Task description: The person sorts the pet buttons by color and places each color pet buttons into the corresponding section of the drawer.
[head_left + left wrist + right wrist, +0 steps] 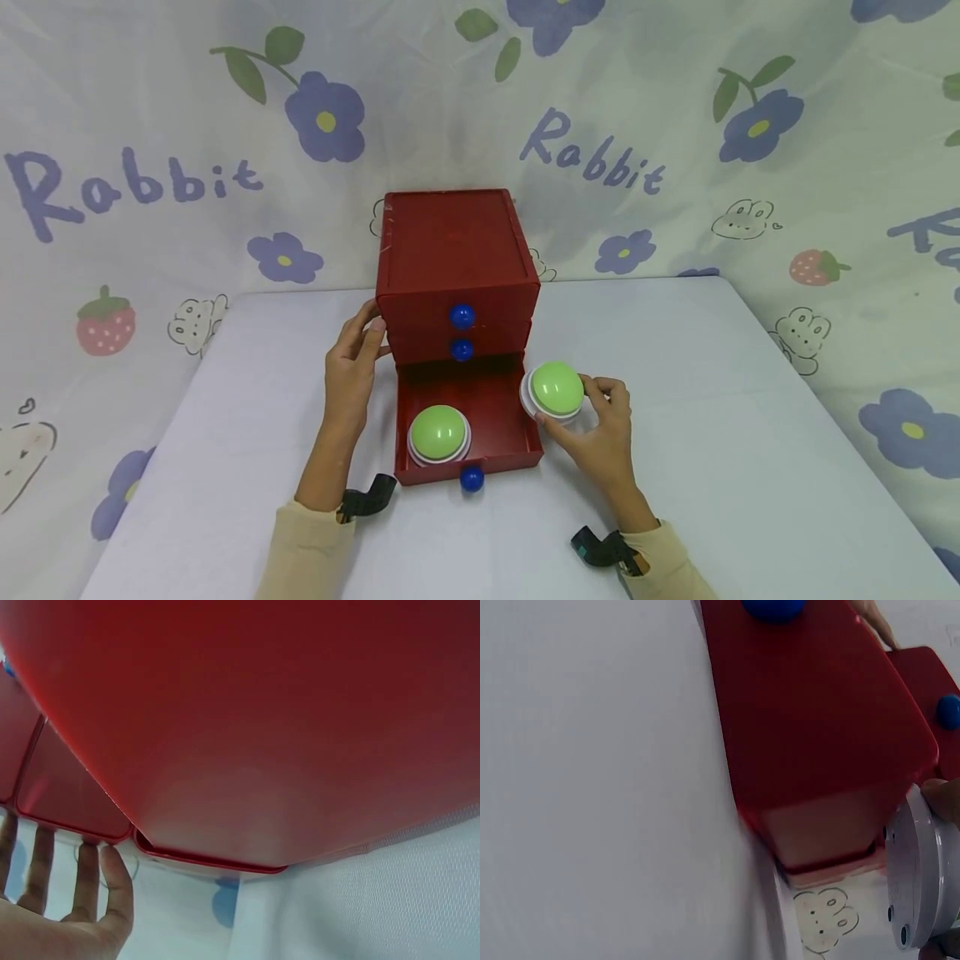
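Observation:
A red three-drawer cabinet (453, 242) stands at the back of the table, its bottom drawer (498, 425) pulled out. One green dome push button with a white base (438, 433) sits in that drawer's front left. My right hand (609, 437) pinches a second green push button (557, 388) by its base, at the drawer's right edge. In the right wrist view this button's white underside (915, 870) faces sideways. My left hand (348, 367) rests against the cabinet's left side, with fairly straight fingers (86, 881) in the left wrist view.
Blue round knobs mark the upper drawer (462, 316), the middle drawer (462, 350) and the pulled-out one (472, 479). A white cloth (712, 433) covers the table. Behind it hangs a curtain (420, 108) printed with flowers and rabbits. Black wrist cameras sit on both forearms.

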Motion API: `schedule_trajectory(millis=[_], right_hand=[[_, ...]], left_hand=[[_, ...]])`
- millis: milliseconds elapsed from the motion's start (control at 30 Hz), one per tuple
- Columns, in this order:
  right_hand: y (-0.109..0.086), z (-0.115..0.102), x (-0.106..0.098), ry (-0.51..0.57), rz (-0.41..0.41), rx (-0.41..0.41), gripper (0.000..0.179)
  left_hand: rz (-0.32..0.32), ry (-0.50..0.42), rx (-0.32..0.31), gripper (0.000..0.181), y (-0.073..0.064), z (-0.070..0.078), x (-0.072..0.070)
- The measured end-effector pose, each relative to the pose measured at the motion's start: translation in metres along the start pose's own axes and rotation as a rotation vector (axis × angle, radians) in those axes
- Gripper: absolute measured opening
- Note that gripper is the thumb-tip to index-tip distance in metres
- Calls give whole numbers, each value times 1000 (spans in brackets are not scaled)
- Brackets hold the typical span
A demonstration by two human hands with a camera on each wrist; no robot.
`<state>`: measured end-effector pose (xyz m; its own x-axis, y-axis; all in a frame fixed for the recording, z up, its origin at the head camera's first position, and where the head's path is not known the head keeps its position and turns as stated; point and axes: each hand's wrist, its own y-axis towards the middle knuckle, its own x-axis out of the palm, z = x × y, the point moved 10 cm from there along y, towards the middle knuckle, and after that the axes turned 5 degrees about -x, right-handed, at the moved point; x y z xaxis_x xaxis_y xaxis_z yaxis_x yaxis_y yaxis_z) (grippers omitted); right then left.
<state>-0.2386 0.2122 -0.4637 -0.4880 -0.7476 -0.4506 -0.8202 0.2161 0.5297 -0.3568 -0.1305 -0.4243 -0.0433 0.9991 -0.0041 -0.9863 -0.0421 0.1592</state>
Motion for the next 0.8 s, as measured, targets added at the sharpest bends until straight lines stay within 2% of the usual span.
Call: schedule_trajectory(millis=[400,667,800], right_hand=[[-8,-32,26,51,-23,-45,71],[-10,-46,33,68,-19,-79,73],[-11,-50,36,63,-16,-93,73]], left_hand=[[8,7,3,43,1,-2,-2],[0,12,-3,42,-1,0,0],[-6,-14,-6,43,-1,1,2]])
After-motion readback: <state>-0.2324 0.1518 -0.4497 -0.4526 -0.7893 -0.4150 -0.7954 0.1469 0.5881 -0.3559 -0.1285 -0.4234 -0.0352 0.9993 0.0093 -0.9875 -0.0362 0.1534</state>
